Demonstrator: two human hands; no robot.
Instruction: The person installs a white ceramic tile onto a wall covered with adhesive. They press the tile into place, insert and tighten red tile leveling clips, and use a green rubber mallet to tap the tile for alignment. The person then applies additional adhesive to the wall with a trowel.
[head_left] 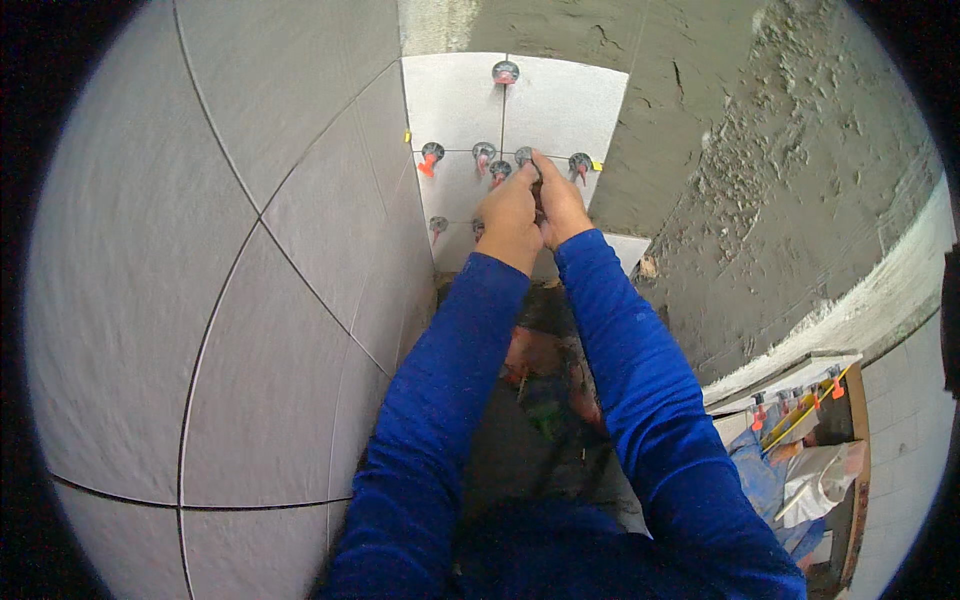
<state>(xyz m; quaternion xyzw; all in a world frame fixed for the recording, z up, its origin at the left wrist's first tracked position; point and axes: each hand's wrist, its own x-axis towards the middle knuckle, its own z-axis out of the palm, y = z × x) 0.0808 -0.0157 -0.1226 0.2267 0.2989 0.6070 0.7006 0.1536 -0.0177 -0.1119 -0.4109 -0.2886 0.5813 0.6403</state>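
Observation:
White floor tiles (572, 105) lie beside a tall grey tiled wall, with round black tile leveling caps with red parts along their joints. My left hand (510, 220) and my right hand (562, 205) are close together over the lower joint. Curled around a tile leveling cap (525, 155), my right hand's fingers reach its edge. My left hand is closed beside it, its fingertips near the same cap; what it grips is hidden. Next to the left fingers is another tile leveling cap (499, 172). Farther left stands a tile leveling cap with an orange-red handle (430, 158).
The grey tiled wall (270, 330) rises close on my left. Rough wet-looking mortar (750, 190) covers the area right of the tiles. At lower right, a wooden-edged opening (857, 480) contains a white bag (815, 485), blue cloth and more leveling clips.

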